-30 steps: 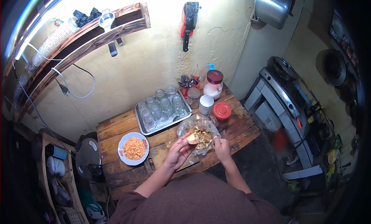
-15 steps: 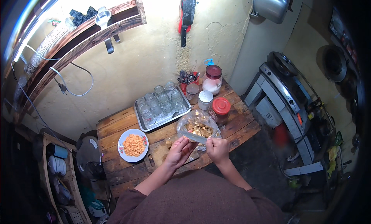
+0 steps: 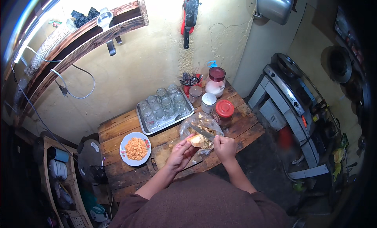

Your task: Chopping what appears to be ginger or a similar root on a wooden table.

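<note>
the pale peeled fruit piece [image 3: 196, 140] has been raised in the left hand [image 3: 180, 153] (grip closed round it); peeling is under way, and the steel knife [image 3: 202, 131], clasped in the right hand [image 3: 224, 147], must next be drawn shallowly.

The person wears a plain brownish-maroon top of soft, unpatterned cloth that fills the lower middle of the head view, rounded over the shoulders and chest. Its sleeves end above the elbows, so both forearms come out bare, and no watch, bracelet or glove shows on either one. The left hand [image 3: 180, 154] and the right hand [image 3: 225, 148] are bare as well, with no ring clear enough to make out.
</note>
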A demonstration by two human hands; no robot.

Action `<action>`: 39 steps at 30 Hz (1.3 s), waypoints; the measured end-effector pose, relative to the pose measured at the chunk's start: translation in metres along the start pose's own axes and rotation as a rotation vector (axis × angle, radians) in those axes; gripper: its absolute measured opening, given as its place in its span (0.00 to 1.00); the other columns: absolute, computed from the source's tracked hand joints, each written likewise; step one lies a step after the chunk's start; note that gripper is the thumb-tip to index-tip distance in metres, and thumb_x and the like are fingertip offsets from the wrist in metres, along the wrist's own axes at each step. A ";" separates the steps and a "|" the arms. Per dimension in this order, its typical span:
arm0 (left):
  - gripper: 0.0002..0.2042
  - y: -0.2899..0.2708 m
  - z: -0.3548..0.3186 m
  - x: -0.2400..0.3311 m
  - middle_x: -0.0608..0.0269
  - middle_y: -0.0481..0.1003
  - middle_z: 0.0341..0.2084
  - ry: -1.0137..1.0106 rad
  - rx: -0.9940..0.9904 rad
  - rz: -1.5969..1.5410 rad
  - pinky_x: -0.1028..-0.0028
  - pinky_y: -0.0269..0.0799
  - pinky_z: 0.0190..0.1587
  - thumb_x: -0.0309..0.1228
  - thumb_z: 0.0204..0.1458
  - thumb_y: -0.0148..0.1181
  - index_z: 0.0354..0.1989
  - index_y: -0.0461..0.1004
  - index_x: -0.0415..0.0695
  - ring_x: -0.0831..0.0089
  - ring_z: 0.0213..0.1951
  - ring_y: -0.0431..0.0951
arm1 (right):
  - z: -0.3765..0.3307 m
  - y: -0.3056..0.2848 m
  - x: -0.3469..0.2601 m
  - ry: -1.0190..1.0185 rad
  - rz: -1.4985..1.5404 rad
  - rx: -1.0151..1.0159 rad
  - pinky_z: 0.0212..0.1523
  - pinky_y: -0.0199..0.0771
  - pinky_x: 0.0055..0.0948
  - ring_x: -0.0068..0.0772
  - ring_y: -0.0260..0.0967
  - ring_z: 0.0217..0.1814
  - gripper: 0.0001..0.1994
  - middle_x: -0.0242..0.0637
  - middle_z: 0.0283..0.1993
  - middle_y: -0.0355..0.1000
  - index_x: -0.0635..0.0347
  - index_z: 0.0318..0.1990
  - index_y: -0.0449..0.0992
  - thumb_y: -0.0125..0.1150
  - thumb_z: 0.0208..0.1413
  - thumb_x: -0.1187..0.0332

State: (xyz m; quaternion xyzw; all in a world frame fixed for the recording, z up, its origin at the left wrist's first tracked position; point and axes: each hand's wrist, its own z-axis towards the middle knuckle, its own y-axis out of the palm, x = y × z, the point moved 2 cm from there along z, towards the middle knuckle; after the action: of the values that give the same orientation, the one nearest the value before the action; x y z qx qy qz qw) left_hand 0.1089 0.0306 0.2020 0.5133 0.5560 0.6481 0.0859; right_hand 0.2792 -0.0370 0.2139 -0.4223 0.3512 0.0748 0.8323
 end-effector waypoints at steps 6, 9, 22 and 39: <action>0.22 -0.014 -0.001 -0.008 0.56 0.67 0.52 -0.050 0.032 -0.023 0.69 0.65 0.58 0.28 0.58 0.49 0.61 0.57 0.38 0.70 0.52 0.70 | -0.003 0.041 0.049 0.269 -0.141 -0.254 0.32 0.69 0.46 0.56 0.71 0.30 0.24 0.55 0.23 0.70 0.64 0.24 0.77 0.45 0.56 0.52; 0.21 -0.059 -0.007 -0.010 0.57 0.69 0.49 0.015 0.121 0.023 0.69 0.67 0.57 0.24 0.54 0.55 0.57 0.62 0.39 0.70 0.49 0.72 | -0.026 0.057 0.093 0.374 -0.310 -0.496 0.38 0.70 0.45 0.57 0.71 0.35 0.28 0.58 0.26 0.72 0.66 0.27 0.78 0.42 0.57 0.48; 0.16 -0.220 -0.074 -0.051 0.49 0.73 0.40 0.608 0.727 1.435 0.67 0.72 0.45 0.23 0.34 0.69 0.34 0.71 0.39 0.56 0.44 0.75 | -0.054 0.102 0.063 0.184 0.038 -0.978 0.31 0.67 0.39 0.46 0.70 0.27 0.26 0.51 0.22 0.71 0.70 0.26 0.74 0.55 0.51 0.47; 0.19 -0.210 -0.076 -0.054 0.50 0.75 0.38 0.551 0.822 1.451 0.66 0.69 0.49 0.25 0.35 0.68 0.40 0.74 0.36 0.56 0.43 0.74 | -0.116 0.174 0.004 -0.018 0.038 -0.965 0.36 0.67 0.49 0.64 0.68 0.34 0.16 0.64 0.28 0.69 0.73 0.30 0.69 0.50 0.57 0.63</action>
State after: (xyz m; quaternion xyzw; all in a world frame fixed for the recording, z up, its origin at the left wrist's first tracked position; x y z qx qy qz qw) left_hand -0.0209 0.0224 0.0123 0.5557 0.2829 0.3920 -0.6764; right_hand 0.1484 -0.0156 0.0523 -0.7532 0.2770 0.2479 0.5427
